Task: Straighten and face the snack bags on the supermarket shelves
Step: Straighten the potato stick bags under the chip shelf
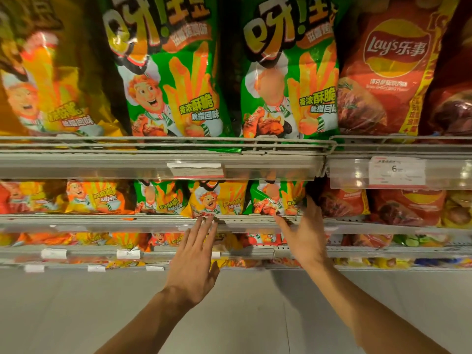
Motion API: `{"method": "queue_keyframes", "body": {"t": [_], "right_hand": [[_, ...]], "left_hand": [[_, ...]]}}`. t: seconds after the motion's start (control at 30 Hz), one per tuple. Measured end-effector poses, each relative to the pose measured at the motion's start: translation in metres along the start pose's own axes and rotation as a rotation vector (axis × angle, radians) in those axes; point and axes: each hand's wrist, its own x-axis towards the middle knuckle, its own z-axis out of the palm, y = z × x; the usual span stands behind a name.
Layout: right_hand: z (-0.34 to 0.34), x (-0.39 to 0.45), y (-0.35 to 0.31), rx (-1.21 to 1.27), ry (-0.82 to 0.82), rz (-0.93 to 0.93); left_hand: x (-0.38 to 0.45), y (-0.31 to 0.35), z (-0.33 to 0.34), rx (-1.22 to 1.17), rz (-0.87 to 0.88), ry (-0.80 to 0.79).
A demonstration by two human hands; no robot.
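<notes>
Snack bags fill several shelves. On the second shelf stand a small yellow bag [217, 200] and a small green bag [277, 199] side by side. My left hand [194, 261] reaches up with straight fingers, its fingertips at the wire rail just below the yellow bag. My right hand [305, 233] is spread flat, fingers up along the green bag's right side, thumb at its lower edge. Neither hand grips anything. Large green bags [173, 72] [291, 72] stand on the top shelf.
A red Lay's bag [388, 72] stands at the top right, a yellow bag [51, 72] at the top left. A wire rail [163, 143] fronts the top shelf, with price tags [397, 171] below. Lower shelves hold more bags; grey floor lies beneath.
</notes>
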Motion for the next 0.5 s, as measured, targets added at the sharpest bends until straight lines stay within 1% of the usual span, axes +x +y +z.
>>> {"method": "queue_keyframes", "body": {"t": [0.1, 0.13, 0.17, 0.23, 0.33, 0.4, 0.5], "right_hand": [[0.008, -0.027, -0.014, -0.086, 0.236, 0.002], [0.013, -0.034, -0.021, -0.106, 0.283, -0.001], [0.018, -0.041, -0.029, -0.100, 0.296, -0.014], [0.032, -0.051, -0.051, -0.013, 0.229, -0.042], [0.055, -0.054, -0.090, 0.118, 0.073, -0.048], [0.068, -0.048, -0.112, 0.191, 0.004, 0.006], [0.086, -0.030, -0.129, 0.354, -0.074, 0.098]], "left_hand": [[-0.016, -0.021, -0.002, -0.159, 0.012, 0.097], [-0.020, -0.029, -0.004, -0.213, -0.007, 0.154], [-0.024, -0.037, -0.007, -0.270, -0.041, 0.217], [-0.026, -0.057, -0.015, -0.373, -0.129, 0.329], [-0.022, -0.090, -0.030, -0.474, -0.209, 0.436], [-0.015, -0.110, -0.044, -0.557, -0.245, 0.461], [0.003, -0.134, -0.066, -0.688, -0.239, 0.417]]}}
